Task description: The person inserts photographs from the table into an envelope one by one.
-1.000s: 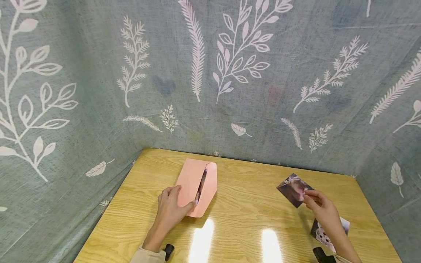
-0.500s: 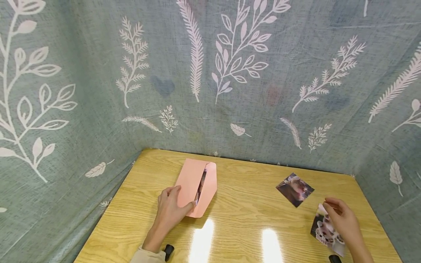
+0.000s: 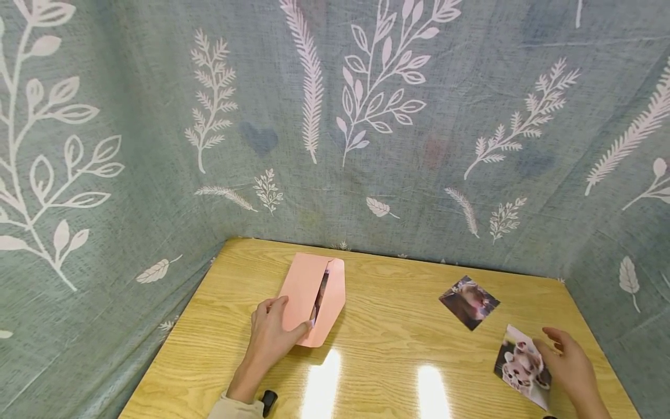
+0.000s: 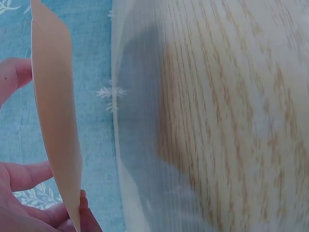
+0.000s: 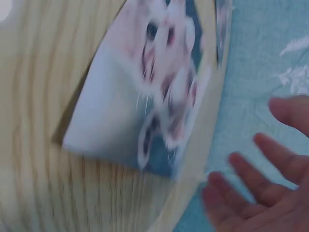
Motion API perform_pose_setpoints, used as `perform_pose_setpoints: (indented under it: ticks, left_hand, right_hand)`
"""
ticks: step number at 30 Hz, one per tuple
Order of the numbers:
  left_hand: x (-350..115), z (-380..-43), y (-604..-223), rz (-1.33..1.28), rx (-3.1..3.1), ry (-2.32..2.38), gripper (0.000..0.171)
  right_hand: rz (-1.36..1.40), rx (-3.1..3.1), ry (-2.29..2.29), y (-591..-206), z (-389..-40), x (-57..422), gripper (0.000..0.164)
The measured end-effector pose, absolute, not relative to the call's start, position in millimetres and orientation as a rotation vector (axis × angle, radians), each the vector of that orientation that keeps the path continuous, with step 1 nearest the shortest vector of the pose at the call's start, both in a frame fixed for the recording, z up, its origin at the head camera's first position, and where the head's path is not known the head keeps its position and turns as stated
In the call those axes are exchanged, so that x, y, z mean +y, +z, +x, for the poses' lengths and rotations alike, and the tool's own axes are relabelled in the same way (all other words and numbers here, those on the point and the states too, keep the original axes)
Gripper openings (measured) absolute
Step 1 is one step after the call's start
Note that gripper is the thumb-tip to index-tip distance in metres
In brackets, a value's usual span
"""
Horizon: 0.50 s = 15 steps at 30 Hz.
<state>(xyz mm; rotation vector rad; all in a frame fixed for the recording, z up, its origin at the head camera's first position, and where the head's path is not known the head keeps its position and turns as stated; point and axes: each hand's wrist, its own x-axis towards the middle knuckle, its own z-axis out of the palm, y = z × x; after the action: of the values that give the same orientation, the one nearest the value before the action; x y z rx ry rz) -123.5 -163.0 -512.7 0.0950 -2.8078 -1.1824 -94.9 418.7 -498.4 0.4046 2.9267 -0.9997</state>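
Note:
My left hand (image 3: 274, 337) grips a pink envelope (image 3: 303, 291), its thumb by the long opening and its fingers on the other edge. A dark printed picture (image 3: 320, 291) shows inside that opening. In the left wrist view the envelope (image 4: 58, 116) appears nearly edge-on, raised off the table, with fingers on both sides. At the right, a photo of a pale, dark-spotted animal (image 3: 520, 366) lies slightly bent on the table. Close beside its right edge is my right hand (image 3: 570, 364). The right wrist view shows that hand's fingers (image 5: 251, 179) spread and relaxed, holding nothing.
A second, darker photo (image 3: 469, 302) lies flat, farther back on the wooden table (image 3: 387, 314). A grey-green cloth with white leaf prints (image 3: 335, 145) hangs behind the table and along both its sides. Two bright reflections lie near the front.
My right hand has let go of the dark photo, leaving it on the table, and moved right and toward me to the animal photo. The left hand and envelope stay put.

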Motion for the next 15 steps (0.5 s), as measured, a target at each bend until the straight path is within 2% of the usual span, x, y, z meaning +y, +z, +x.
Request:
perform_pose_setpoints:
  ticks: [4,7,13,15]
  left_hand:
    - [-163.6,-122.8,-513.1,0.102,-2.807,-1.180,0.087]
    - [-164.1,-122.4,-513.2,0.111,-2.804,-1.182,0.087]
    - [-164.4,-122.2,-514.0,0.106,-2.800,-1.183,0.088]
    - [-164.1,-122.2,-513.8,0.103,-2.799,-1.181,0.088]
  right_hand:
    - [0.323,2.829,-0.814,-501.1,-95.2,432.8,0.075]
    - [0.280,2.841,-0.737,-507.6,-94.1,440.1,0.078]
    - [0.319,2.802,-0.676,-520.5,-94.2,450.0,0.092]
    - [0.312,2.797,-0.643,-523.0,-93.8,452.5,0.093]
